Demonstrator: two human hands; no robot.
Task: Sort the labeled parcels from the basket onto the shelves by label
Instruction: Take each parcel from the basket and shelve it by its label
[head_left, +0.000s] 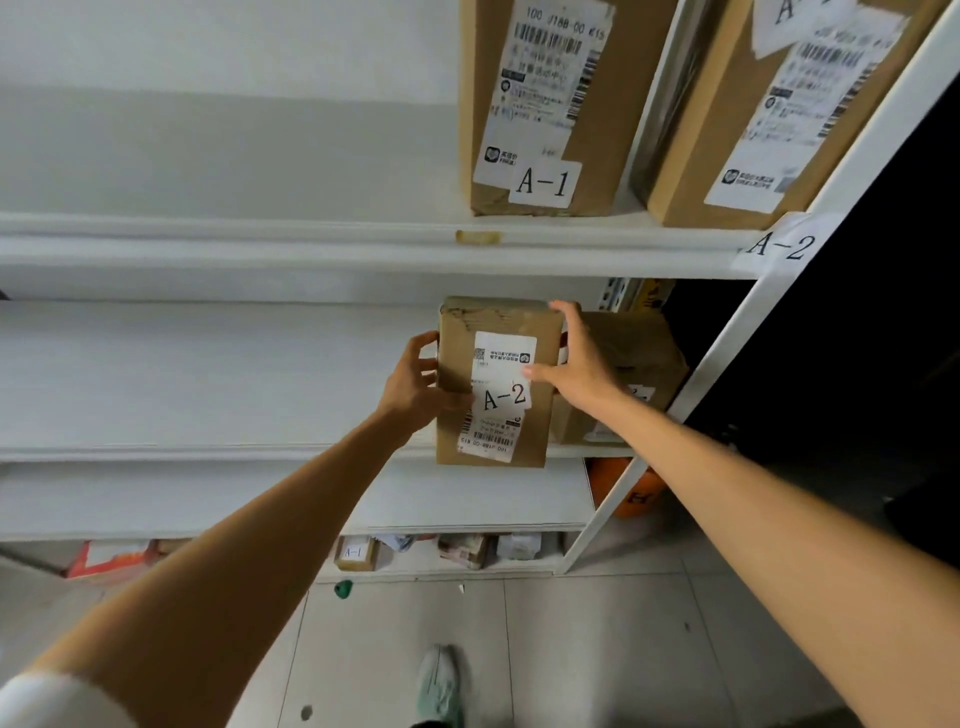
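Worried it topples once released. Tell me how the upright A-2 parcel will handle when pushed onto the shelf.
The A-2 parcel is probably stiff: its cardboard faces look flat under the left hand and right hand. Standing tall and narrow, it may tip. Its flat sides should slide rather than roll.

Yr L arm (260, 530) & R arm (753, 478) stretch fwd & up. L hand (415, 384) grips the parcel (501, 364) at its left edge; R hand (576, 364) wraps its right side, thumb probably pressing the front.
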